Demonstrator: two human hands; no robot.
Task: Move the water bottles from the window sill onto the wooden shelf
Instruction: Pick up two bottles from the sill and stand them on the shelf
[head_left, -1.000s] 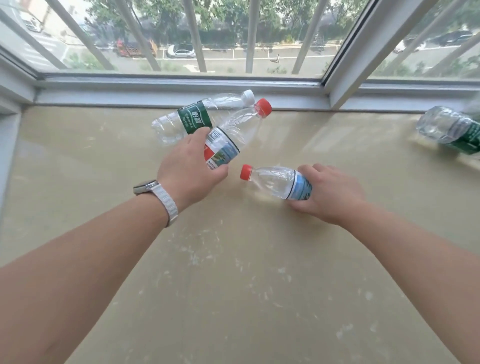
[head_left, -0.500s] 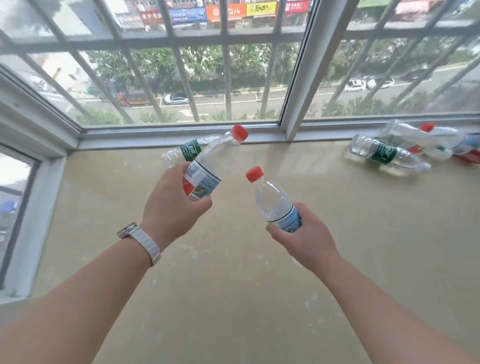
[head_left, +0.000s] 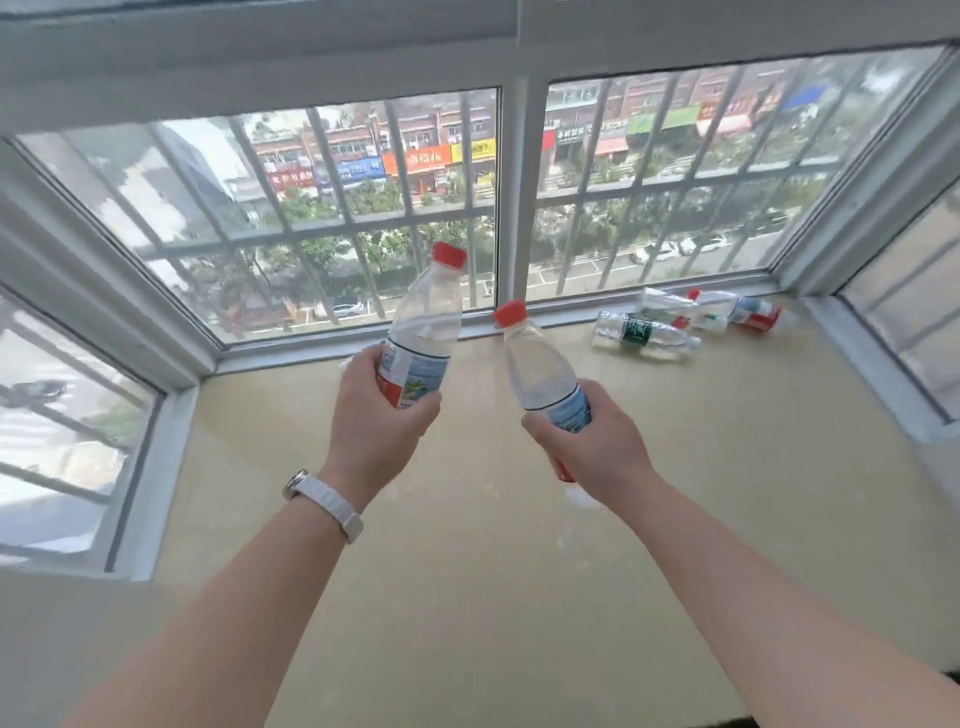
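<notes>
While each hand grips one clear plastic red-capped bottle (left hand (head_left: 376, 421), right hand (head_left: 597, 447)), carry slowly. Hold tight; the wooden shelf isn't in sight.

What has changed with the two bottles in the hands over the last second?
The right hand has lifted its red-capped bottle off the sill, where it lay on its side; it is now near upright. The left hand has raised its bottle higher and more upright. Both grips stayed closed; the bottles by the window still lie on the sill.
</notes>
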